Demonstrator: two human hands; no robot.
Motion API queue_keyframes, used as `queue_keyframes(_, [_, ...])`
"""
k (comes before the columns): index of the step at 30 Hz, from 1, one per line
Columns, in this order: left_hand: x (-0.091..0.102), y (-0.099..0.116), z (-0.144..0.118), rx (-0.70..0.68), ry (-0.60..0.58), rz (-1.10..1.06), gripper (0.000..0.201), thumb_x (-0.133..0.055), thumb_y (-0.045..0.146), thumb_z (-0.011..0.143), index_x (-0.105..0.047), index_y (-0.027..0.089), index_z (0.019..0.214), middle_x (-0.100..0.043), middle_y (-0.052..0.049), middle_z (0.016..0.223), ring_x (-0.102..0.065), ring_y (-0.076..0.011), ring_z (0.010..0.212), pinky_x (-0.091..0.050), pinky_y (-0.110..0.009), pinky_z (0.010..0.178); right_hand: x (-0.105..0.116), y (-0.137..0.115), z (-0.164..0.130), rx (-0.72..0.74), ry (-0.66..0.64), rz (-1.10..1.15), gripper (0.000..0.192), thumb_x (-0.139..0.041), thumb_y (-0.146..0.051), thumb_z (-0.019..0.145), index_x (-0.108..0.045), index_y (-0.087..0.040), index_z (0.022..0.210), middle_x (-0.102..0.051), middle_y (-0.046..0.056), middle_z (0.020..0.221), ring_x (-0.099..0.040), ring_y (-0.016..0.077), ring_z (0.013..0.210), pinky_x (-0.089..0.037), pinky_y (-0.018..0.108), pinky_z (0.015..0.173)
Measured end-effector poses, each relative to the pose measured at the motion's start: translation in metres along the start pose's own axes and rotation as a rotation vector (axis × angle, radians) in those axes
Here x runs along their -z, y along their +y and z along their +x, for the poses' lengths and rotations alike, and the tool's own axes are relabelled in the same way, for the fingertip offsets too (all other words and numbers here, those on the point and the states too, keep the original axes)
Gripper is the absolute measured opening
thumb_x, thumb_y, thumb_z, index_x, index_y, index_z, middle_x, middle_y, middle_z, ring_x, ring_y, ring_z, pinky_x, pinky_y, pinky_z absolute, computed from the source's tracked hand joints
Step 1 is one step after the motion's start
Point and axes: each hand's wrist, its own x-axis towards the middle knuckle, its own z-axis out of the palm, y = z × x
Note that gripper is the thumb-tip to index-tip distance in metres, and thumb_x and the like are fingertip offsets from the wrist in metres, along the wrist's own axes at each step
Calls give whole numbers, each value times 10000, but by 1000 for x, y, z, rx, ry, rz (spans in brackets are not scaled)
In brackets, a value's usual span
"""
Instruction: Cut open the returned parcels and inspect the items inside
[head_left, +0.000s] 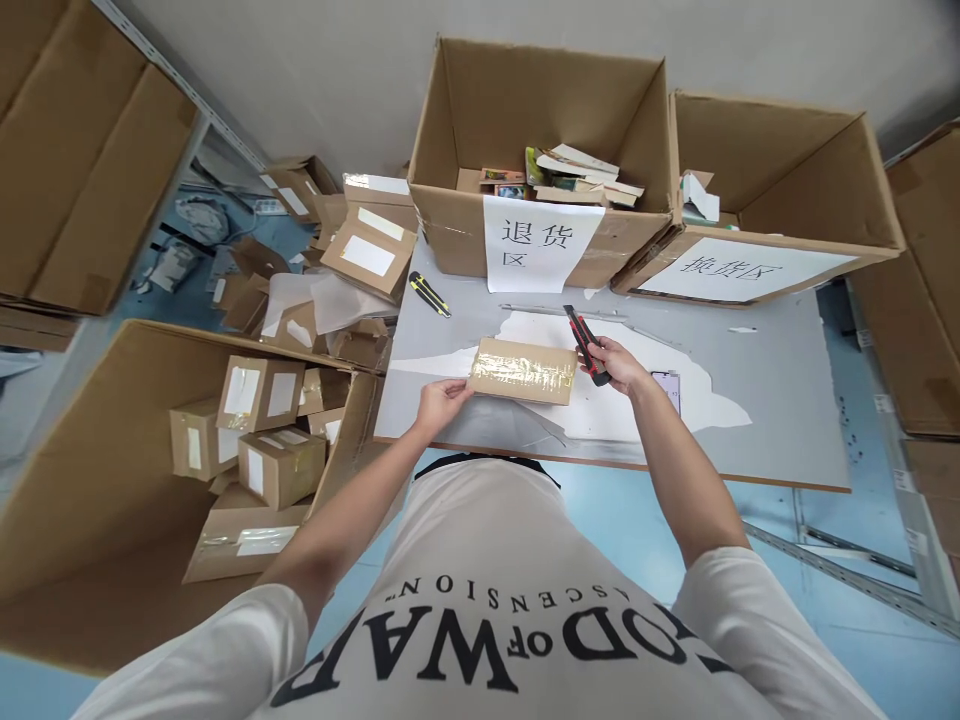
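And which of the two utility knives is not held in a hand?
The yellow-and-black knife: it lies on the grey table, near the far left corner. The red-and-black knife is in the right hand.

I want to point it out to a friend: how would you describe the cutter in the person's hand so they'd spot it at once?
Find the grey table. Near its middle, by the right end of the taped cardboard box, the person's right hand holds the red-and-black cutter. Its red parts set it apart from the yellow-and-black cutter lying at the table's left.
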Motion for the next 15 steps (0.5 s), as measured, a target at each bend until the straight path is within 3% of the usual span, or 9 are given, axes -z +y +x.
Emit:
queue_keyframes(3, [11, 25, 11, -164, 4, 309, 838, -722, 614, 612, -565, 137, 1283, -554, -171, 1329, -569, -339, 1165, -406, -439, 1035, 13, 16, -16, 134, 84, -99, 278, -684, -352, 755, -587, -207, 971, -659, 13, 822, -611, 128, 657, -513, 252, 567])
queue_keyframes(5, [11, 46, 23, -357, -109, 504, 1077, -754, 649, 529, -397, 150, 1415, -324, -180, 1501, -336, -378, 1360, -226, -493, 1131, 21, 35, -33, 198, 136, -96, 383, -680, -432, 740, -561, -216, 1032, -662, 23, 906, -623, 126, 669, -519, 260, 579])
queue_keyframes(8, [-3, 72, 42, -538, -304, 718, 1309, -762, 689, 443, -202, 137, 1490, -120, -209, 1559, -92, -422, 1426, -2, -589, 1122, 22, 71, -62, 163, 191, -32, 503, -639, -534, 736, -501, -224, 1105, -654, 13, 887, -593, 104, 553, -515, 258, 496])
queue_keyframes(12, [-23, 80, 58, -609, -416, 841, 1389, -770, 681, 406, -128, 113, 1499, -148, -247, 1541, -95, -440, 1413, 131, -640, 1062, 8, 104, -85, 98, 189, 11, 555, -618, -568, 734, -484, -222, 1147, -622, -28, 775, -491, 74, 409, -389, 204, 331])
queue_keyframes(15, [-27, 74, 61, -622, -408, 840, 1381, -797, 642, 399, -146, 109, 1494, -245, -252, 1503, -158, -447, 1387, 106, -634, 1074, -1, 110, -88, 92, 148, 42, 553, -618, -562, 737, -500, -225, 1159, -618, -33, 757, -487, 73, 396, -373, 205, 323])
